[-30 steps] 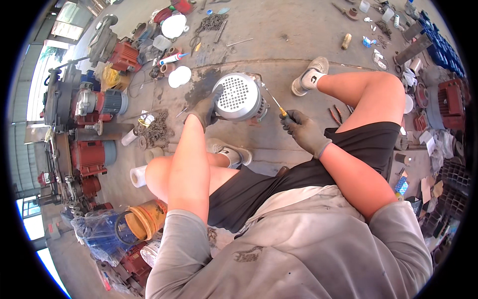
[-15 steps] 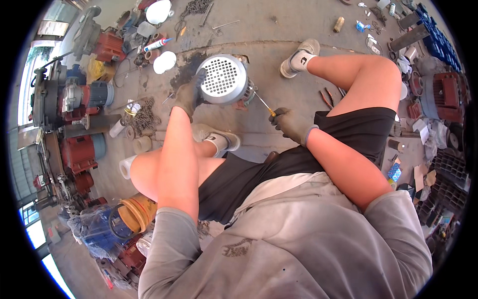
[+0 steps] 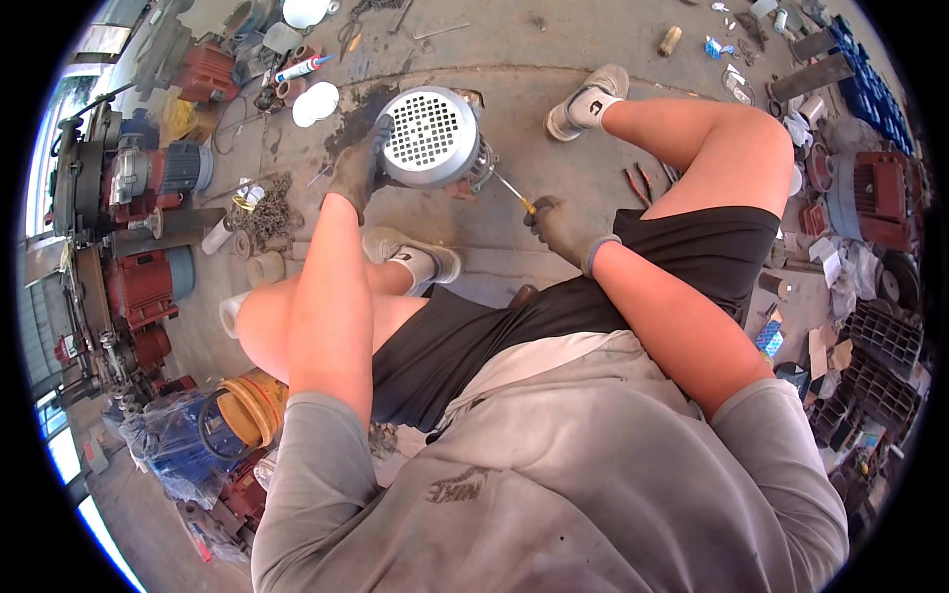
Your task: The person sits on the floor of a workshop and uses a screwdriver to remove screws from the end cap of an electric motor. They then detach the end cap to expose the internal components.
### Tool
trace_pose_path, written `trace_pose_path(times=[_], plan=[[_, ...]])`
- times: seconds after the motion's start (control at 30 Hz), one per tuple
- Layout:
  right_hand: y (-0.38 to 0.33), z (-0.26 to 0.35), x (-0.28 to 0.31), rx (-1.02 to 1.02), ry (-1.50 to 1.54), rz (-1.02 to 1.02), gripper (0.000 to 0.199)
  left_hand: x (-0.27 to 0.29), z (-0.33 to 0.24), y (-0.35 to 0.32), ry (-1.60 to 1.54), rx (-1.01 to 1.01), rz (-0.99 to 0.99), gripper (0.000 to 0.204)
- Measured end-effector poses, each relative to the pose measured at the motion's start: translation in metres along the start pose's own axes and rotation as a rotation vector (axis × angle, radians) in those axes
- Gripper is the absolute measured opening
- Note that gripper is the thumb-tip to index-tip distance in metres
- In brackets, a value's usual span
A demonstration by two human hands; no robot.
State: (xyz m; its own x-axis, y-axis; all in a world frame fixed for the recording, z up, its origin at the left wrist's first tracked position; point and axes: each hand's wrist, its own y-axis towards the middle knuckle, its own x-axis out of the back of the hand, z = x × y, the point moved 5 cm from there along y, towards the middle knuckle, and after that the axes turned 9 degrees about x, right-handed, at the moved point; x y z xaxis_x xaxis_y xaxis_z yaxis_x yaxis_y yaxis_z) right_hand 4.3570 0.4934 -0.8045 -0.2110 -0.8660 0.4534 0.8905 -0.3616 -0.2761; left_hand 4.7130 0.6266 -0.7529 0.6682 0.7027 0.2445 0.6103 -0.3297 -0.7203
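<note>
"Since the motor (image 3: 432, 140) stands on the floor (image 3: 494, 44) between the spread shoes, what do we make of that spot?"

"We judge it a matter of reach. The left shoe (image 3: 388, 249) sits near it, the right shoe (image 3: 581, 111) lies farther out, and the arms come to it without crossing. Its silver perforated cover (image 3: 420, 123) faces up at us, which likely leaves the sides free for a tool."

"And why do we find the hands on opposite sides?"

"For steadiness, we think. The gloved left hand (image 3: 360, 172) rests against the cover's left edge, its fingers along the rim, which should check any slip or turn. How tightly they close we cannot tell, as the palm side is hidden from above."

"What of the right hand (image 3: 568, 233)?"

"We see that glove closed round a yellow-handled screwdriver (image 3: 514, 194), whose thin shaft slants towards the motor's lower right side. Forearm and shaft run roughly in line, so a push would travel straight along the tool."

"And the pliers (image 3: 638, 187)?"

"They lie on the floor beside the right leg (image 3: 692, 153), handy for that side, we suppose, but neither hand touches them."
</note>
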Motion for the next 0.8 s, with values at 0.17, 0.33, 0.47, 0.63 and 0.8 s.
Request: trace_pose_path(times=[0.17,0.33,0.47,0.63,0.8], plan=[[0.024,0.017,0.008,-0.176,0.849,-0.276,0.026,-0.005,0.002,-0.008,-0.006,0.038,0.004,0.079],[0.066,0.041,0.017,-0.065,0.889,-0.366,0.030,-0.005,-0.001,-0.016,0.220,0.079,0.022,0.093],[0.092,0.041,0.018,0.307,0.057,-0.446,0.031,-0.006,0.000,-0.008,0.254,0.055,-0.007,0.097],[0.095,0.044,0.002,0.345,-0.063,-0.458,0.028,0.000,0.013,-0.002,0.139,0.004,-0.006,0.094],[0.099,0.035,-0.003,0.188,0.263,-0.467,0.027,-0.010,0.002,-0.024,0.040,0.002,0.031,0.086]])
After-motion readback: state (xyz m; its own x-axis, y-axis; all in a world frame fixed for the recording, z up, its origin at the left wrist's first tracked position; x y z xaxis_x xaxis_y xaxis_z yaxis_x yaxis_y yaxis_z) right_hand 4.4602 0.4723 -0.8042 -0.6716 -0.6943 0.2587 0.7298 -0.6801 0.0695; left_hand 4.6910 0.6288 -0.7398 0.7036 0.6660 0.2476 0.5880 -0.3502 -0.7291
